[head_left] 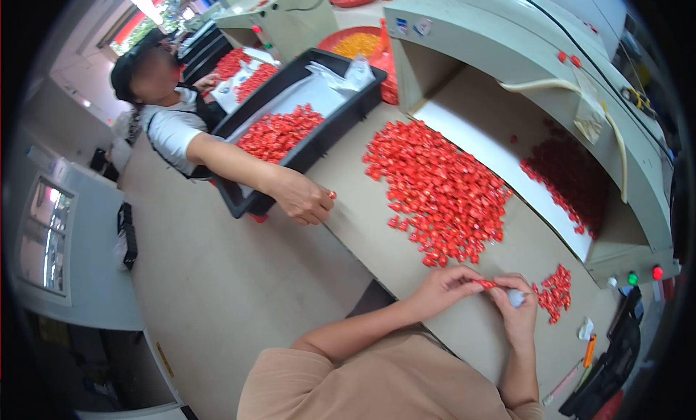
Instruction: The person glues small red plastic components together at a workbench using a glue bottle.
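Above the table's near edge, my left hand [451, 290] and my right hand [516, 313] meet, fingertips pinched on a small red piece [484, 283] between them. A pale bluish-white thing [515, 297] shows at my right fingers; I cannot make out what it is. Just beyond my hands spreads a large heap of small shiny red pieces [442, 191]. Close to my right hand, on its right, lies a smaller pile of red pieces [554, 293].
A co-worker's hand [301, 196] reaches over the table's left edge from beside a black tray [317, 150] of red pieces. A grey machine housing [500, 39] with more red pieces inside stands at right. An orange pen-like tool [590, 351] lies near right.
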Demonstrator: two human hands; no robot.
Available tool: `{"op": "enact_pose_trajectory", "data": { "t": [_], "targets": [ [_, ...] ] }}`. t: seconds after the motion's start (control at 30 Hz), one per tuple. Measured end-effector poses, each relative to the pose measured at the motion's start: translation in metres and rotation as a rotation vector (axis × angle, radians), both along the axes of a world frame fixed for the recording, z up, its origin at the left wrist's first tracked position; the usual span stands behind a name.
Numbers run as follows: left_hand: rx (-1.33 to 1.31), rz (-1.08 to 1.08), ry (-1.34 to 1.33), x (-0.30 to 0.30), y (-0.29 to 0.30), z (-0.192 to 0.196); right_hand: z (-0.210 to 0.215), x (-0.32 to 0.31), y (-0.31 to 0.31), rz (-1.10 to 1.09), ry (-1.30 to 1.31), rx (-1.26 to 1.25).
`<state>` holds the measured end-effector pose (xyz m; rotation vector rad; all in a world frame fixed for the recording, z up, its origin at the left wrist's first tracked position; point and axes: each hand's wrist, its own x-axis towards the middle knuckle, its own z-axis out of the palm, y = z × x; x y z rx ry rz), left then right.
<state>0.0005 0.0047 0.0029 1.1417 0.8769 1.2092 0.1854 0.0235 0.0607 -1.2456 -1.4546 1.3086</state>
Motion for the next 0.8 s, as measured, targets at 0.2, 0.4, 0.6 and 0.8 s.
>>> {"op": "enact_pose_trajectory", "data": {
  "t": [0.2, 0.4, 0.6, 0.8],
  "targets": [
    [-0.189, -0.112, -0.173, -0.004, 0.000, 0.002, -0.004, 0.002, 0.002, 0.065, 0.017, -0.038],
    [-0.211, -0.183, -0.140, -0.004, 0.003, 0.003, 0.002, 0.009, 0.003, 0.101, -0.006, -0.069],
    [-0.251, -0.164, -0.103, -0.004, 0.004, 0.008, 0.007, 0.009, 0.007, 0.126, -0.083, -0.012],
    [-0.250, -0.178, -0.096, -0.007, 0.004, 0.008, -0.001, 0.011, 0.006, 0.152, -0.003, -0.035]
  ]
}}
